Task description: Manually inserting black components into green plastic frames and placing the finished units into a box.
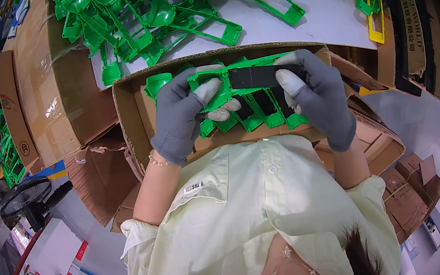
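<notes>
Both my hands wear grey gloves with pale fingertips. My left hand (177, 109) grips the wide end of a green plastic frame (224, 97), with thumb and fingers closed around it. Between the thumb and fingers of my right hand (325, 95) is the right end of a flat black rectangular panel (254, 77). That panel lies along the long part of the green frame; whether it is fully seated I cannot tell. Directly below my hands, an open cardboard box (131, 118) holds several green frames with black panels (265, 103), set side by side.
A heap of green plastic frames (159, 14) covers much of the white tabletop (321, 21) beyond the box. Some yellow frames (377, 30) are at the far right. Cardboard cartons (37, 78) stand at the left, others (407, 190) at the lower right. A black fan (28, 199) sits at the left.
</notes>
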Motion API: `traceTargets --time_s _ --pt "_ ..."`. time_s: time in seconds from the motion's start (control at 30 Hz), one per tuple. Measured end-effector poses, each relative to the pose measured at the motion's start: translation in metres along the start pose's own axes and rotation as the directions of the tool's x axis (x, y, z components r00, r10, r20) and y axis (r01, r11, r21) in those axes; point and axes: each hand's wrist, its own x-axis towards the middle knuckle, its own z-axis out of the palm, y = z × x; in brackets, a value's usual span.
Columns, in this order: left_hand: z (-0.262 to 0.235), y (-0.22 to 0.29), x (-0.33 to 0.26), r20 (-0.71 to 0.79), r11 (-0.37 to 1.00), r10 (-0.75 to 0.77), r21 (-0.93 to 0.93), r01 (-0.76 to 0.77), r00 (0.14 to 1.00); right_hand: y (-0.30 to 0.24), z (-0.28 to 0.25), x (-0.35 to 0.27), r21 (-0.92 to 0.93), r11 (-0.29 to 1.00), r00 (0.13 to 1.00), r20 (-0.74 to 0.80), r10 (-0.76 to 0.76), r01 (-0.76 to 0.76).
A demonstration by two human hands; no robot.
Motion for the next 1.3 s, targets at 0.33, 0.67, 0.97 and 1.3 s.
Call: traceTargets --time_s 0.33,0.67,0.97,1.3 --pt "0.004 -0.004 0.000 0.023 1.000 0.020 0.013 -0.020 1.000 -0.006 -0.004 -0.003 -0.083 0.992 0.995 -0.022 0.097 -0.099" --pt "0.006 -0.002 -0.001 0.005 0.996 -0.023 0.085 0.023 1.000 -0.001 0.003 -0.003 -0.307 0.951 0.997 -0.044 -0.056 0.040" --pt "0.018 0.009 -0.009 -0.086 0.924 0.061 0.381 -0.024 0.994 0.002 0.007 -0.008 -0.582 0.810 0.982 -0.182 -0.045 -0.070" --pt "-0.015 -0.002 -0.040 -0.087 0.882 -0.092 0.455 0.122 0.992 0.047 0.027 -0.029 -0.332 0.940 0.987 0.159 -0.022 0.074"
